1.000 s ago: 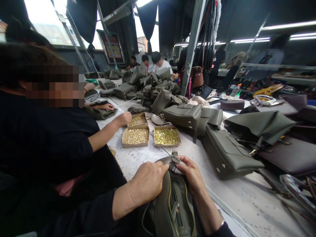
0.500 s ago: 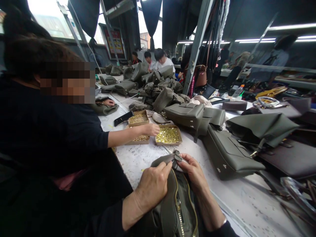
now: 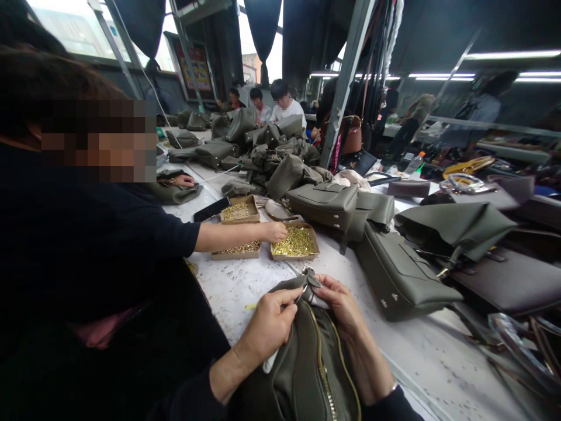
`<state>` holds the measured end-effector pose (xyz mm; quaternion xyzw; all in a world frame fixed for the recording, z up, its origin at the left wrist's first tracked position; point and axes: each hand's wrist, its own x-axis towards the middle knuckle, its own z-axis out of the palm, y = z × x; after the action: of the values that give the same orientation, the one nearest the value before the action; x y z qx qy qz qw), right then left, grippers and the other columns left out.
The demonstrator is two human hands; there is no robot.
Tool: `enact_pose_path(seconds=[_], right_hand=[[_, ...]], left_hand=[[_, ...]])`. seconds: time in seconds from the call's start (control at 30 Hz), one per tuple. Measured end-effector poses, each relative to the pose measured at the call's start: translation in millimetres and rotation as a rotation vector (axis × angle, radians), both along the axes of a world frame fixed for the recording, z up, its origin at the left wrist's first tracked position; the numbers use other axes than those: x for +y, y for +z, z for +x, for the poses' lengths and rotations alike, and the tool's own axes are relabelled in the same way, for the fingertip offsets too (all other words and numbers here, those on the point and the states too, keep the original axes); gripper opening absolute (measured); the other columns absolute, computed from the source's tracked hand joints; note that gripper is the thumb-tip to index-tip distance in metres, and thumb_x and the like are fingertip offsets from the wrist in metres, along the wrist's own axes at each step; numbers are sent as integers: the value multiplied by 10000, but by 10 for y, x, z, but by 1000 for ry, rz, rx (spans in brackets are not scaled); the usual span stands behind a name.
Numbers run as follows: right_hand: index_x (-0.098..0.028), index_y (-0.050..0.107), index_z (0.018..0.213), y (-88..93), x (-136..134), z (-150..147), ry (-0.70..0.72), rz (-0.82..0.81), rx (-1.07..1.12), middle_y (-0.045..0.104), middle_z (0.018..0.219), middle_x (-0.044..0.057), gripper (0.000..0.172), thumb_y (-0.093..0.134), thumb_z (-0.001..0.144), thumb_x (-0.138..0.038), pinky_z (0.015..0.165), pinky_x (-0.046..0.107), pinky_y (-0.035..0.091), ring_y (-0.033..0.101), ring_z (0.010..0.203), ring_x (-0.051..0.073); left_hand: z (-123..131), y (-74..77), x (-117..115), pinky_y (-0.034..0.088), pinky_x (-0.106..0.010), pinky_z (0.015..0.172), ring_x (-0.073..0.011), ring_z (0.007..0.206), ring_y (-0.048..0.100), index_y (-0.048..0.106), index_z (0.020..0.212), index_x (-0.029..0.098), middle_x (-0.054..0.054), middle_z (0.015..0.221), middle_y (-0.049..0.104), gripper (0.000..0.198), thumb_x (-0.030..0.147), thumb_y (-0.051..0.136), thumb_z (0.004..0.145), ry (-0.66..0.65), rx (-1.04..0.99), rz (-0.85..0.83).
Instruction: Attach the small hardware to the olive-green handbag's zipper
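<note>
An olive-green handbag (image 3: 291,365) with an open brass zipper (image 3: 326,374) lies in front of me. My left hand (image 3: 269,318) is closed around a slim tool (image 3: 270,361). A pale end of it shows below the palm, and a thin metal tip sticks out by the fingertips; its exact kind I cannot make out. That tip is close to the bag's strap end (image 3: 312,282), which carries a small metal buckle (image 3: 307,269). My right hand (image 3: 339,301) pinches this strap end between thumb and fingers.
A co-worker's hand (image 3: 274,232) reaches into a cardboard tray (image 3: 294,257) of gold-coloured hardware. Two similar trays and a black phone (image 3: 212,209) are beside it. Olive bags (image 3: 403,275) lie to the right, with a heap (image 3: 263,161) farther back.
My left fingers have shifted on the tool, so its thin tip and pale end now show. The right hand keeps its pinch. The co-worker's hand has moved slightly over the tray.
</note>
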<state>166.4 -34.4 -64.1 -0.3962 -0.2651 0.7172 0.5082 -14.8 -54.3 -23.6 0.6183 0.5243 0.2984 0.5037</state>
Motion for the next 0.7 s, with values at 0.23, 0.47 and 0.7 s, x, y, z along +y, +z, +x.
enact_pose_path(seconds=[0.23, 0.47, 0.7], right_hand=[[-170, 683, 913, -11, 17, -5, 8, -2, -13, 709, 742, 8, 417, 930, 606, -307, 602, 230, 461, 628, 603, 136], [-181, 669, 903, -13, 10, -27, -23, 16, -85, 725, 773, 14, 409, 925, 625, -339, 609, 240, 465, 634, 623, 148], [-174, 673, 910, -3, 41, -25, -29, 29, -184, 722, 745, 4, 386, 899, 644, -337, 580, 232, 431, 611, 583, 137]], left_hand=[[-16, -23, 58, 307, -176, 354, -56, 333, 478, 673, 1297, 76, 57, 627, 528, 561, 170, 565, 755, 81, -305, -253], [-56, -61, 104, 280, -173, 346, -59, 329, 465, 597, 1374, 62, 35, 642, 585, 657, 189, 597, 730, 66, -397, -381], [-130, 84, 206, 340, -192, 405, -97, 362, 483, 680, 1312, 99, 39, 538, 577, 552, 138, 487, 797, -109, -15, -197]])
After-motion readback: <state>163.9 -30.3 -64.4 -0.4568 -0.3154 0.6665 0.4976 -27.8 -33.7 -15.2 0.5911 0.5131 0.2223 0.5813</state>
